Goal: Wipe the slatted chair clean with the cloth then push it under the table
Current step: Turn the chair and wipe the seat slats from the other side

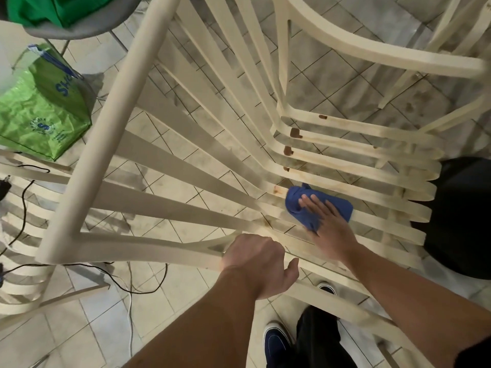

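View from above, looking down through a cream slatted chair [111, 120] that stands on a pale tiled floor [164, 309]. Its thick top rail runs diagonally across the left half of the view. Long back slats fan out from it and bend into the seat slats at centre right.

The blue cloth [305, 191] lies bunched on the seat slats, just beside the bend where back meets seat. The right hand [326, 224] lies flat on top of the cloth, its fingers [316, 205] straight and spread, pressing it against the slats. The hand looks slightly blurred.

The left hand [257, 261] is clenched around the chair's near side rail, fingers wrapped over the wood and the thumb sticking out to the right. Both bare forearms reach in from the bottom edge.

Several brown stains [295, 132] mark the seat slats above the cloth, close to the bend, and a fainter brownish smear sits just left of the cloth.

Below the chair, the person's dark blue shoes [276, 341] with white soles and black trousers show through the slats.

A crumpled green shopping bag [39, 107] sits on the floor at the left. Black cables [127, 282] trail across the tiles at lower left, near part of a second slatted chair [21, 261]. A large dark rounded object [465, 216] fills the right edge; I cannot tell what it is.
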A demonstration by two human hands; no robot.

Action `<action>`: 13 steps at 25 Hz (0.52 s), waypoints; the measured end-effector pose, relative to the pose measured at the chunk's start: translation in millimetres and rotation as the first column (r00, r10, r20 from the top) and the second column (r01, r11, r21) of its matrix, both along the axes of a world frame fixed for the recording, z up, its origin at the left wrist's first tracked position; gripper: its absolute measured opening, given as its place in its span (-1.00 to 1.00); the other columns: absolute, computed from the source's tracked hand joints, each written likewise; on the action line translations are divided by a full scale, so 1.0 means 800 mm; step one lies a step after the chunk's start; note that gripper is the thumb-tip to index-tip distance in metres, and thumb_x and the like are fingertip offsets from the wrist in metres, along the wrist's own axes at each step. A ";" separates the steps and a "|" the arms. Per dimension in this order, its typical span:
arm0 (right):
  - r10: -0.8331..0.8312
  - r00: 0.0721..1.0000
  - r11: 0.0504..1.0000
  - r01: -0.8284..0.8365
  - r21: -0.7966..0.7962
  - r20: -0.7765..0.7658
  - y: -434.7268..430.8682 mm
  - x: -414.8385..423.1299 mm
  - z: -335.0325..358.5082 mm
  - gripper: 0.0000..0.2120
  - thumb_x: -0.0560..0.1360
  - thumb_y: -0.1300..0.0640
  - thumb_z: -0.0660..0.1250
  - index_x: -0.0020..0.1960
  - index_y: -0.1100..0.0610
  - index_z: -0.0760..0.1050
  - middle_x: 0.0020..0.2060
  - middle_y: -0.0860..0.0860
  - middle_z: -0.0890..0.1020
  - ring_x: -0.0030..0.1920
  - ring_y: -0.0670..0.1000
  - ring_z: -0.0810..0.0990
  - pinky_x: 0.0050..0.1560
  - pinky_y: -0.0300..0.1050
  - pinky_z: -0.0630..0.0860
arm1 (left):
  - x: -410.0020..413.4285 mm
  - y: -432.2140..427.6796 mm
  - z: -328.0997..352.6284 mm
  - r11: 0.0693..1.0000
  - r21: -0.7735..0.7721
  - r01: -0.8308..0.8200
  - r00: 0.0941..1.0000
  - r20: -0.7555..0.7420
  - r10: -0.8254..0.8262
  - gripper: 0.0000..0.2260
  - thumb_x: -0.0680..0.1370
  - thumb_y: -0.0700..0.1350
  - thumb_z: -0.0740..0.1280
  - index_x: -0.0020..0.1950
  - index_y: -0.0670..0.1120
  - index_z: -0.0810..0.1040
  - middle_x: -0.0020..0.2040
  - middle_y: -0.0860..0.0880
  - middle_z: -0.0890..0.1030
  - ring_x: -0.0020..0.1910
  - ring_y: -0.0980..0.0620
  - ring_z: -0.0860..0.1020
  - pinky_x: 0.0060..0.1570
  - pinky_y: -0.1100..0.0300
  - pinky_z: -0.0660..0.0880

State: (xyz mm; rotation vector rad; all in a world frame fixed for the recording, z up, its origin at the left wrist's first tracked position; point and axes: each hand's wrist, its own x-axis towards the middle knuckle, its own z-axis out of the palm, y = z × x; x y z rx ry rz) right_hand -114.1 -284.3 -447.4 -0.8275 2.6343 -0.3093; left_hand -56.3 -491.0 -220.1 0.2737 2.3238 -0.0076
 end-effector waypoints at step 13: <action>-0.063 0.990 0.985 0.041 0.167 0.126 0.033 0.009 0.023 -0.31 0.60 -0.16 0.01 0.66 0.07 0.01 0.63 -0.01 0.12 0.63 0.03 -0.01 0.59 0.03 -0.15 | 0.002 0.000 -0.002 1.000 0.018 0.001 1.000 -0.007 -0.001 -0.45 0.65 0.27 -0.02 0.01 -0.10 0.59 -0.09 -0.12 0.63 -0.12 -0.19 0.53 -0.08 0.00 0.36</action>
